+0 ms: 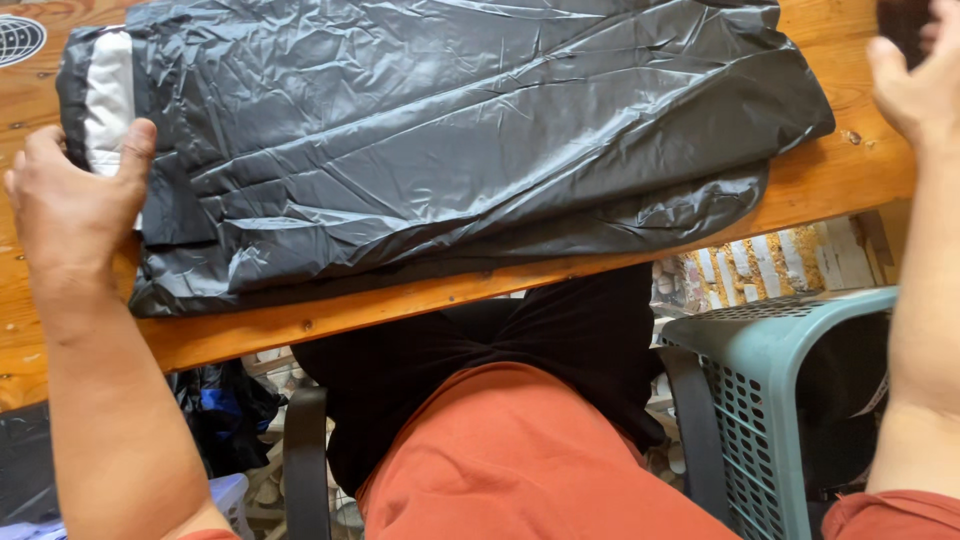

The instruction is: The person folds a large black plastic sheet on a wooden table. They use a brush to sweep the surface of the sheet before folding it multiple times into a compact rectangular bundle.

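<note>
A folded dark grey garment of shiny, crinkled fabric [450,130] lies across a wooden table [830,180]. It has a pale reflective strip [108,95] at its left end. My left hand [70,200] rests on the garment's left end, thumb pressed beside the strip, fingers curled over the edge. My right hand [920,85] hovers open above the table's right side, just past the garment's right end, touching nothing.
A teal perforated plastic basket [770,390] stands on the floor at the right, with dark cloth inside. My lap with black and rust-orange clothing [500,450] fills the space below the table edge. A chair armrest [305,460] and bags sit lower left.
</note>
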